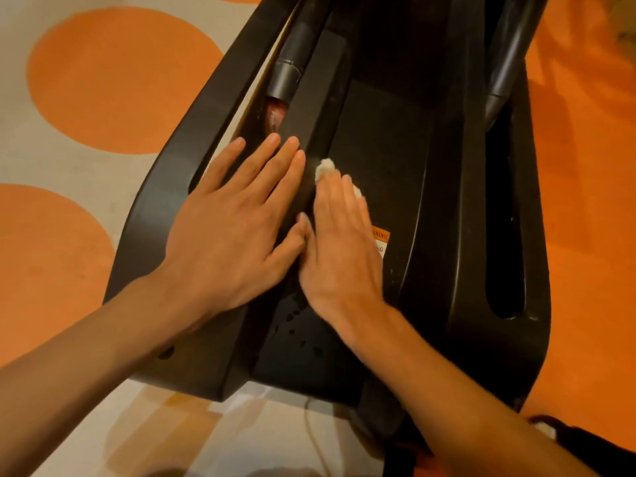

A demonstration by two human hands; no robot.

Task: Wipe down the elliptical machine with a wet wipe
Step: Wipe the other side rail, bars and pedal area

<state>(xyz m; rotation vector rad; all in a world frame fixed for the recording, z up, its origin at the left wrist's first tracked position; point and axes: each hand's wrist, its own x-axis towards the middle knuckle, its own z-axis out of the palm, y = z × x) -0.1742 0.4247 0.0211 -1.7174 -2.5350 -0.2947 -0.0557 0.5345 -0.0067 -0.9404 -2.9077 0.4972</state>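
Both hands are laid flat on the machine [395, 149], with the wipe [325, 168] pressed under the right one.

Since the wipe is bunched small, it could be dragged out from under the fingertips on a hard stroke, and the label [381, 241] edge might be lifted if rubbed wet. The left hand [227, 232] is spread with straight fingers, rested bare on the cover's left ridge. The right hand [340, 249], fingers also straight, presses the wipe onto the centre panel; whether the wipe is pinched cannot quite be seen.
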